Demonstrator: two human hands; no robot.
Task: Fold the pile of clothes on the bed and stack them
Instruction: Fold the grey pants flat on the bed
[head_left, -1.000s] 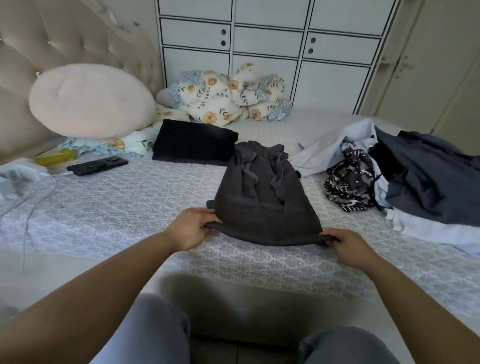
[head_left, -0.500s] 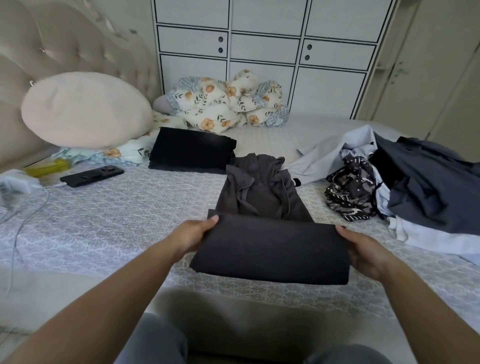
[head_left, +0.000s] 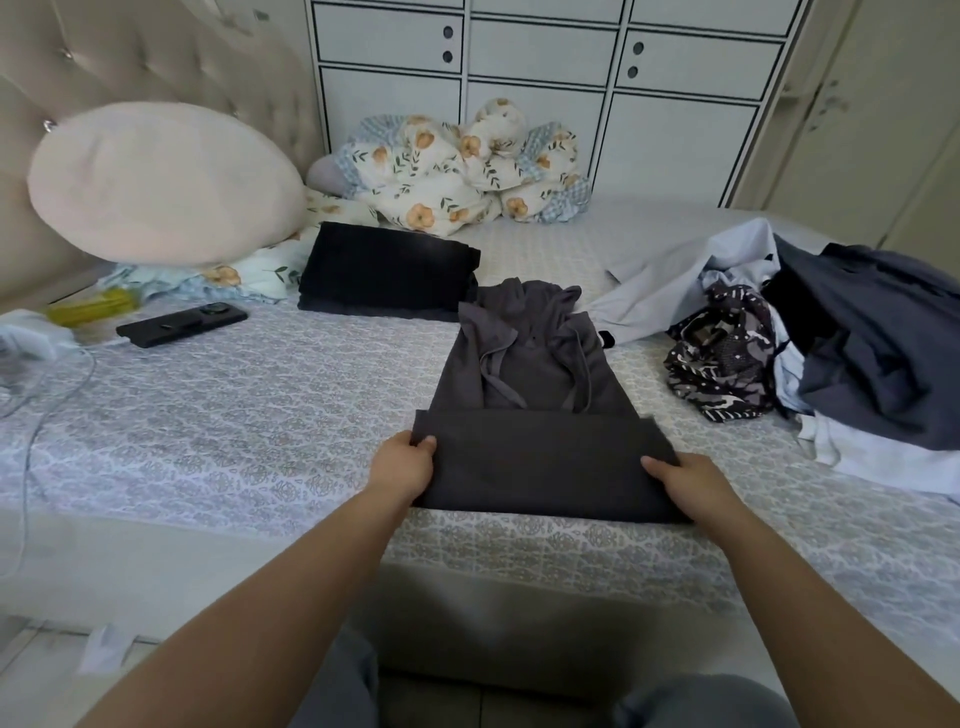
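Matt dark-grey cloth hoodie (head_left: 530, 374)

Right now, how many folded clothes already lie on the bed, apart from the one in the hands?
1: a black folded piece lies behind the grey garment, near the round pillow. The pile at right is unfolded; it may hide more.

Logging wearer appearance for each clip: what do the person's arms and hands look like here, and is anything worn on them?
Both forearms are bare from the frame's lower edge to the wrists: no sleeves show. The left hand and right hand wear no gloves, and no watch, bracelet or ring is visible. The fingers show short nails where visible. Grey trousers cover the knees below.
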